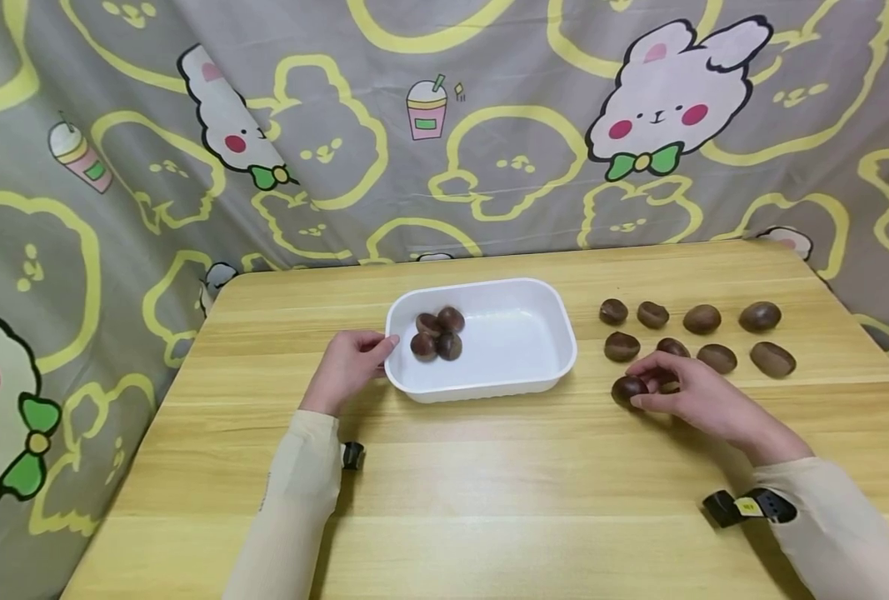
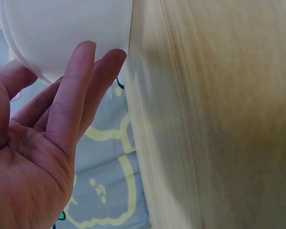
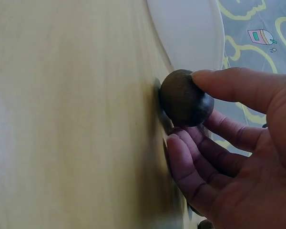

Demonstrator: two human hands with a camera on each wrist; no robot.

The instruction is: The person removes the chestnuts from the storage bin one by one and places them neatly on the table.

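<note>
A white tray holds several chestnuts bunched in its left half. My left hand grips the tray's left end, thumb on the rim; in the left wrist view, the hand has fingers against the tray's outside. Right of the tray, my right hand pinches a dark chestnut between thumb and fingers, at the near left of the loose ones. The right wrist view shows that chestnut in the right hand, close to the tabletop. Another chestnut lies partly hidden under the hand.
Loose chestnuts lie in two rows on the wooden table, right of the tray. A patterned curtain hangs behind the table and at its left side. Each wrist carries a black camera.
</note>
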